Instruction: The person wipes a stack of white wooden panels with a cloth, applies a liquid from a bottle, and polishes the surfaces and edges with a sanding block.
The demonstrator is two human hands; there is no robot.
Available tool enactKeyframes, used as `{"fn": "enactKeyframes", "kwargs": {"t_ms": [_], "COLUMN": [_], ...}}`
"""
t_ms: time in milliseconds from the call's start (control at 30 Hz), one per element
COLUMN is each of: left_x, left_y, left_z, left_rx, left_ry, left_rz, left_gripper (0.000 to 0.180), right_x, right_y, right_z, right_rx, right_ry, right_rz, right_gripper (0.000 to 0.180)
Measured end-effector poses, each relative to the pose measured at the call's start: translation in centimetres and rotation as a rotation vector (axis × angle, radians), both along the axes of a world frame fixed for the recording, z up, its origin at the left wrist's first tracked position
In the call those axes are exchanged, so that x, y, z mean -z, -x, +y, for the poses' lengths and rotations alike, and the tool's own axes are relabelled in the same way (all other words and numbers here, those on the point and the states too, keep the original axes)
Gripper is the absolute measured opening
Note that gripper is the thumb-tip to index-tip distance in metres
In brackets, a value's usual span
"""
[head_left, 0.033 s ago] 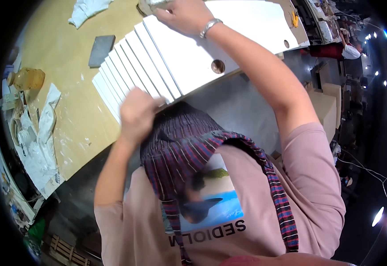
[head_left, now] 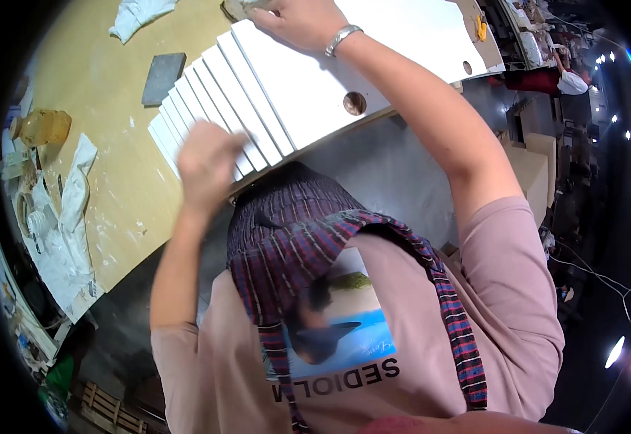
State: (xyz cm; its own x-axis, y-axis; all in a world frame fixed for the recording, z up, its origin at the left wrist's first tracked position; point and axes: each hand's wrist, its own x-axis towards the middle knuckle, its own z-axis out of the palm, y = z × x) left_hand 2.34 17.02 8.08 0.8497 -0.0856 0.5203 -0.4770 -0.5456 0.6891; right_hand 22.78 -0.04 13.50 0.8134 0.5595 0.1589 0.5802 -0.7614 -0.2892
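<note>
Squaring the fanned stack of white boards (head_left: 229, 94) on the workbench (head_left: 106, 108): your left hand (head_left: 207, 163) curls loosely against their near ends, your right hand (head_left: 301, 22) presses flat on top. Next, align the ends evenly.

smooth white-coated panels (head_left: 258, 108), matt wooden table (head_left: 106, 130)
</note>
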Motion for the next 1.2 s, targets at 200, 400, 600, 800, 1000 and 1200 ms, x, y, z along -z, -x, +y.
{"fn": "enactKeyframes", "kwargs": {"t_ms": [200,400,600,800,1000,1200], "left_x": [0.7,1.0,2.5,2.7,3.7,3.0], "left_y": [-1.9,-1.2,-7.7,-3.0,-2.7,2.9], "left_z": [-0.4,1.5,4.7,3.8,2.5,1.5], "left_rx": [-0.087,-0.082,-0.28,-0.055,-0.154,0.023], "left_ry": [-0.143,0.035,0.201,0.074,-0.021,0.056], "left_rz": [-0.021,0.023,0.087,0.026,-0.017,0.029], "left_gripper": [0.014,0.008,0.013,0.006,0.016,0.011], "right_x": [0.0,0.9,-0.7,0.6,-0.2,-0.2], "right_y": [0.3,0.6,0.6,0.5,0.3,0.7], "right_z": [0.1,-0.4,0.4,0.3,0.0,0.3], "right_rx": [0.016,0.027,0.024,0.02,0.077,0.071], "right_ry": [-0.028,0.008,0.013,-0.241,0.031,-0.006], "right_rz": [0.003,-0.027,0.057,-0.123,0.058,0.016], "right_gripper": [0.058,0.057,0.053,0.059,0.059,0.057]}}
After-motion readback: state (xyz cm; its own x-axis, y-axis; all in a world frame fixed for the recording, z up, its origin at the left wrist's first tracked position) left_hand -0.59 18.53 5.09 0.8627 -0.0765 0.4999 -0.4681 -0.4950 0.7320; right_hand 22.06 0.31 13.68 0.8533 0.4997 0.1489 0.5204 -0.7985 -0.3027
